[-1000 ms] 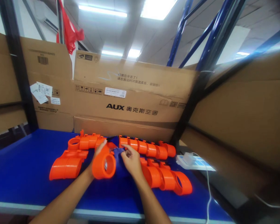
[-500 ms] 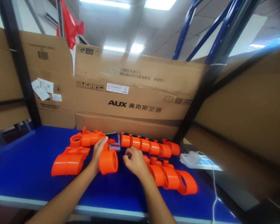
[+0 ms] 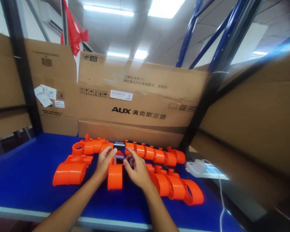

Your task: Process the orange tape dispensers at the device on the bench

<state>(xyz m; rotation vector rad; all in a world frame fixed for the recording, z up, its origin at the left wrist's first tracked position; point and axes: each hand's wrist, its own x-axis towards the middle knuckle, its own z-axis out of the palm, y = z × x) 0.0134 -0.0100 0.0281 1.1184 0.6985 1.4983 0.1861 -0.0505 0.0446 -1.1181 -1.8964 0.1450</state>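
- Curved orange duct piece (image 3: 71, 169): lies alone at the left of the blue tabletop (image 3: 21, 174), open end towards the viewer, well apart from both hands. It looks like a rigid moulded shell, probably light for its bulk.
- Rear-left orange assembly (image 3: 90, 147): a ring end and ribbed collars, lying along the back of the table just left of the hands.
- Left hand (image 3: 103, 162): fingers extended and loosely spread, fingertips (image 3: 114, 150) on the small dark part at the top of the short orange section; palm against that section's left flank. It steadies rather than clasps.
- Short orange section (image 3: 115, 176): stands on the tabletop between the two hands, touching both. Judged hollow, stiff and light, with a smooth, somewhat slippery wall; the surest hold seems to be across its two flanks or at its rim, not on the thin tabs.
- Small dark part (image 3: 119, 146): sits at the joint between the rear assemblies, just above the short section; its exact shape is too small to tell. It probably calls for a fingertip pinch.
- Right hand (image 3: 136, 169): fingers curled, tips close together near the dark part; whether it grips anything cannot be told.
- Rear-right ribbed orange run (image 3: 154, 154) and front orange run (image 3: 176, 187): lie right of the hands.
- White device with cable (image 3: 198, 167): at the table's right edge.
- Cardboard carton (image 3: 140, 96): stands behind the table.
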